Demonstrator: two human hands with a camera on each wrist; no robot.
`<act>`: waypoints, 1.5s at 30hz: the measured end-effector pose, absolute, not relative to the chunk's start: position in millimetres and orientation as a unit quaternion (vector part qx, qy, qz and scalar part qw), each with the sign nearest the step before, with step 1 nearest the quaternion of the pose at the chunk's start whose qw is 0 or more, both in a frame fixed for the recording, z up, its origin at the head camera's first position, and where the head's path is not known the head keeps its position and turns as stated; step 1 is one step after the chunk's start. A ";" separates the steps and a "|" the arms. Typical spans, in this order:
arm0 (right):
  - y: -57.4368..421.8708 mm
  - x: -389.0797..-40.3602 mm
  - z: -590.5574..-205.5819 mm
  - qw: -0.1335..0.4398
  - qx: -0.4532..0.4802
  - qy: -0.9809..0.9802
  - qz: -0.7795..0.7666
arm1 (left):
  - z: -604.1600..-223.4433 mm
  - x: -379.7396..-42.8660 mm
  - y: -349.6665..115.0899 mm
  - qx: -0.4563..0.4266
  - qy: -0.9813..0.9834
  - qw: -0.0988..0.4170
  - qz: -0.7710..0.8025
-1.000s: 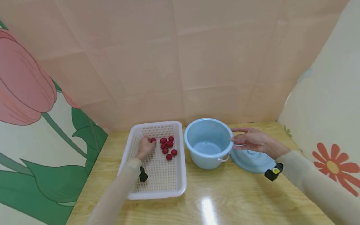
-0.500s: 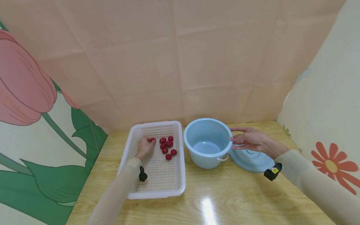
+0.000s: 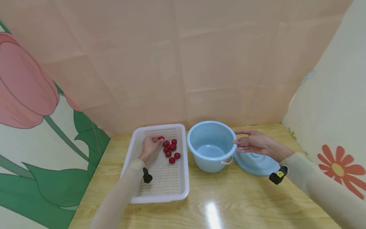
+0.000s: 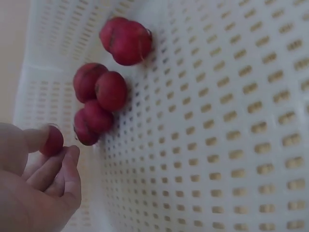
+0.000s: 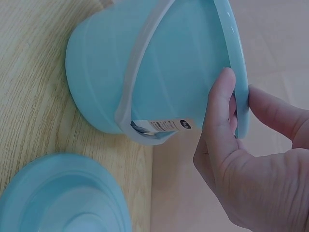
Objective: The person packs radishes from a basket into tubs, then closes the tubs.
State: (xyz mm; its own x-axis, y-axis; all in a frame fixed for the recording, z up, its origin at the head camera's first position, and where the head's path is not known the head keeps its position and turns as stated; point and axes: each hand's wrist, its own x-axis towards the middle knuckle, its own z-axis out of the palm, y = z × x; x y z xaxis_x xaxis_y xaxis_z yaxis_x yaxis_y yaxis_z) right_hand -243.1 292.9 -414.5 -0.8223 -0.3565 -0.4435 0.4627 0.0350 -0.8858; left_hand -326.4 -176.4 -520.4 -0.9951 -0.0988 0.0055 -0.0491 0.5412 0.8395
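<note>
My left hand pinches a small red radish between thumb and fingertips, over the far part of a white perforated plastic basket. Beside that hand, several more red radishes lie in the basket; thin root tails show on some. To the right stands a light blue bucket, upright, with no radish visible in the part of its inside that shows. My right hand grips the bucket's rim, its thumb on one side and fingers on the other. The bucket's pale handle hangs down.
A blue lid lies on the wooden table, right of the bucket and partly beneath my right hand. A beige sheet hangs behind the table. Flower-patterned panels stand at both sides.
My left hand has shifted slightly right and away from me, and the radish in its fingertips has moved with it. The right hand stays on the bucket's rim.
</note>
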 end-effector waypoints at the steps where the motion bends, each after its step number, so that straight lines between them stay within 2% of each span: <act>1: 293.3 -243.1 -414.5 0.294 0.041 0.656 -0.693 | -517.3 -326.5 -174.4 0.037 -0.873 0.024 -0.486; 18: 293.5 -241.2 -414.3 0.291 0.035 0.660 -0.692 | -468.6 -327.7 -147.6 -0.018 -0.811 0.000 -0.585; 33: 292.0 -241.0 -415.6 0.286 0.034 0.659 -0.695 | -430.4 -318.2 -116.4 -0.061 -0.742 -0.107 -0.659; 45: 292.9 -239.6 -415.4 0.287 0.036 0.651 -0.701 | -406.4 -307.2 -93.4 -0.104 -0.734 -0.124 -0.659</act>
